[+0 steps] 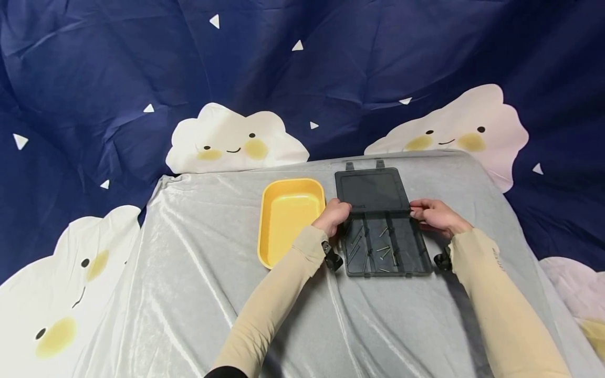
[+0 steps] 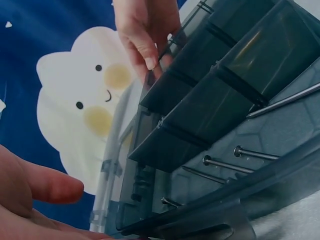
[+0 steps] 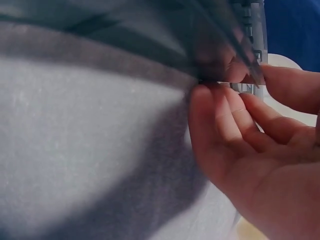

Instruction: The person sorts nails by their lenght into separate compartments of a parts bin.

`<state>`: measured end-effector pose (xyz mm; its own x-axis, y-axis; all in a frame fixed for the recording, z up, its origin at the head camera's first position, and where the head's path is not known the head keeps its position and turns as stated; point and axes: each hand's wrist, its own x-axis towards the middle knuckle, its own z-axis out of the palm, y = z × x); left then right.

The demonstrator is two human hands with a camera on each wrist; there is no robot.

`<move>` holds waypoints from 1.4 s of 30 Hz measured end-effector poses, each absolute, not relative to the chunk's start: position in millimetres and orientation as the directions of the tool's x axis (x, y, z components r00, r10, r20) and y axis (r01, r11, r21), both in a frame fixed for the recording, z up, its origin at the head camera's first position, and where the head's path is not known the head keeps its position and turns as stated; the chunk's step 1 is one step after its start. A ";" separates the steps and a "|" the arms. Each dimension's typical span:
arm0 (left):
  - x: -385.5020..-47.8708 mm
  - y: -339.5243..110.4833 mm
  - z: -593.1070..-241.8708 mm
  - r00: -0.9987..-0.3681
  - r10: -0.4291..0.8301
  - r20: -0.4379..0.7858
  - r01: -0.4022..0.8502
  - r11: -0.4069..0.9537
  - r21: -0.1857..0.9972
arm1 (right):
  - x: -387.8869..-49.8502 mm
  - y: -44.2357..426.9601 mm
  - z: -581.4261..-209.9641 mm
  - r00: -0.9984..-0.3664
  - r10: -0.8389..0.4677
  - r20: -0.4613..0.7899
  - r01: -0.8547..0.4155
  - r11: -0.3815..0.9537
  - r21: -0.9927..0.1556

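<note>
A dark translucent compartment box (image 1: 387, 265) lies with its lid (image 1: 371, 189) folded back, away from the person. Several metal nails (image 1: 384, 249) are scattered in its compartments; the left wrist view shows their smooth shafts and flat heads. At the box's left side, near the hinge, my left hand (image 1: 334, 214) holds the edge; its thumb (image 2: 55, 185) is extended and its other fingertips are hidden. Opposite, my right hand (image 1: 436, 215) grips the right side near the hinge. The thumb is above the edge and the fingers (image 3: 235, 117) lie underneath.
A yellow tray (image 1: 290, 223) stands left of the box, beside the left forearm. Grey cloth (image 1: 198, 278) with folds covers the table. Behind it hangs a dark blue curtain (image 1: 340, 68) printed with white clouds.
</note>
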<state>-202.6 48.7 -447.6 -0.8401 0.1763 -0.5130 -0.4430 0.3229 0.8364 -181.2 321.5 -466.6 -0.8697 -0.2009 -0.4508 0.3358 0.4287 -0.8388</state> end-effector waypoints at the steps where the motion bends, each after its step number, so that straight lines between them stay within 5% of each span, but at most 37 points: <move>1: -202.9 49.0 -447.7 -0.842 0.174 -0.511 -0.442 0.321 0.838 | -181.2 321.8 -467.0 -0.870 -0.202 -0.449 0.334 0.429 -0.839; 22: -216.7 47.7 -435.2 -0.906 0.170 -0.387 -0.346 0.228 0.910 | -178.5 319.5 -471.0 -0.931 -0.154 -0.330 0.245 0.405 -0.881; 42: -225.6 41.4 -406.1 -0.975 0.222 -0.024 0.072 0.415 0.907 | -181.0 314.9 -444.1 -0.982 -0.090 -0.167 0.104 0.486 -0.868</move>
<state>-225.6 41.4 -406.1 -0.9748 0.2218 -0.0242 0.0719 0.4148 0.9070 -181.0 314.9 -444.1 -0.9818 -0.0895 -0.1673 0.1036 0.4856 -0.8680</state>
